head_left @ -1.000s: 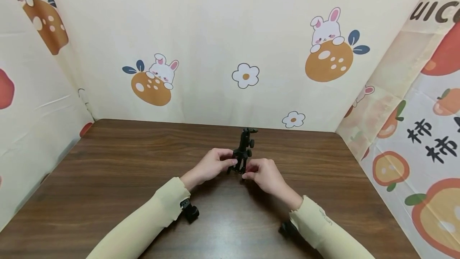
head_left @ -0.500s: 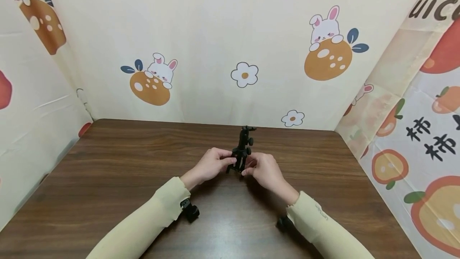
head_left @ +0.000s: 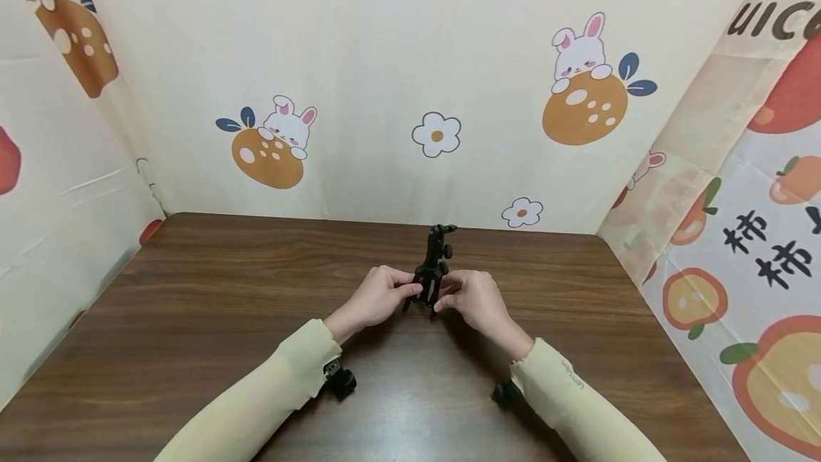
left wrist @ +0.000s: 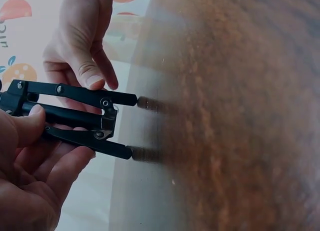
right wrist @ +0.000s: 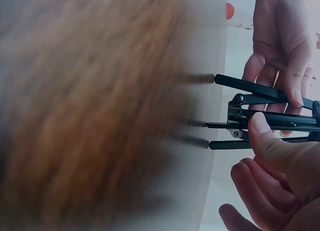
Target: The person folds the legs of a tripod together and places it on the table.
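Note:
A small black tripod (head_left: 431,262) stands upright near the middle of the table (head_left: 224,291), two knobs on its right side and a short arm at its top. My left hand (head_left: 378,294) grips its leg section from the left, the thumb lying along the black tube in the left wrist view. From the right, my right hand (head_left: 474,298) holds the lower part, its thumb pressing by the legs in the right wrist view. Three slim legs (right wrist: 250,86) are spread slightly, feet right at the wood with their reflections beyond. Fingers behind the legs are partly hidden.
A pale printed curtain (head_left: 359,162) with bunnies and fruit hangs along the table's back edge. More printed cloth (head_left: 718,255) lines the right side. Black wrist cameras (head_left: 340,380) sit below the sleeves.
My right hand has shifted slightly up and in toward the tripod. My left hand has hardly moved, and the tripod stays in place.

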Motion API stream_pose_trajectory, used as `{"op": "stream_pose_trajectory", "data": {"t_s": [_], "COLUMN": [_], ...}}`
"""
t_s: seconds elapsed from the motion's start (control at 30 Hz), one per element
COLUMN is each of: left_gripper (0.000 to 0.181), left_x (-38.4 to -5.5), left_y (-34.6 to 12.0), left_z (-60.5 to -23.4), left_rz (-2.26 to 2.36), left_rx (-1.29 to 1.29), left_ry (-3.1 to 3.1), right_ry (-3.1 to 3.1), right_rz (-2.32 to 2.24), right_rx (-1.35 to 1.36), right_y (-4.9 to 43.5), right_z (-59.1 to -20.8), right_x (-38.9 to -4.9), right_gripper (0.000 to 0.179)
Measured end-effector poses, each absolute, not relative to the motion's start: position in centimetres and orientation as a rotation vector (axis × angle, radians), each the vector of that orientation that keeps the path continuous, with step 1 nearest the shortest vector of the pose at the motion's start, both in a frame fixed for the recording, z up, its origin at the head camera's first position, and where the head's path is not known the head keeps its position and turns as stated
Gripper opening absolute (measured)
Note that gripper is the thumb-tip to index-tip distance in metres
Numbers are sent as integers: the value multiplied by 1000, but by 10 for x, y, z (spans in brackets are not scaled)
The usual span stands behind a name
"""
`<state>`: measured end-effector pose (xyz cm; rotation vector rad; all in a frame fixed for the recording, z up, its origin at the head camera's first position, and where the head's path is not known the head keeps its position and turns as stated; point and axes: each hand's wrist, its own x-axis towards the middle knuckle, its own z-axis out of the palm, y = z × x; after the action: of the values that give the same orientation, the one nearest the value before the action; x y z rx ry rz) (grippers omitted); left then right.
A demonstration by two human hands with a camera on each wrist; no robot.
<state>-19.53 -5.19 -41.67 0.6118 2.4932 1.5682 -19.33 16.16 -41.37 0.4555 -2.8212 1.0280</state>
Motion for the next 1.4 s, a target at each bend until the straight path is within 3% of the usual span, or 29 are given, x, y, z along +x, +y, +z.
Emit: {"op": "stream_pose_trajectory", "data": {"t_s": [0.27, 0.47, 0.8, 1.1, 1.4], "left_gripper": [21, 19, 19, 15, 16], "left_x": [-196, -198, -205, -208, -206], "left_y": [-52, -53, -59, -59, -73], "left_z": [-418, -421, -421, -420, -419], "left_rz": [1565, 1571, 1550, 1605, 1698], "left_rx": [641, 694, 755, 715, 665], "left_ry": [2497, 2500, 2406, 2447, 2497], "right_ry": [-2805, -2849, -2955, -2880, -2855], "right_rz": [1033, 1090, 1264, 1240, 1172], "right_rx": [436, 511, 665, 545, 427], "right_y": [162, 166, 172, 169, 164], "right_z": [-415, -416, -413, -413, -411], "right_x": [-197, -202, -202, -198, -187], "right_gripper": [31, 44, 48, 6, 14]}}
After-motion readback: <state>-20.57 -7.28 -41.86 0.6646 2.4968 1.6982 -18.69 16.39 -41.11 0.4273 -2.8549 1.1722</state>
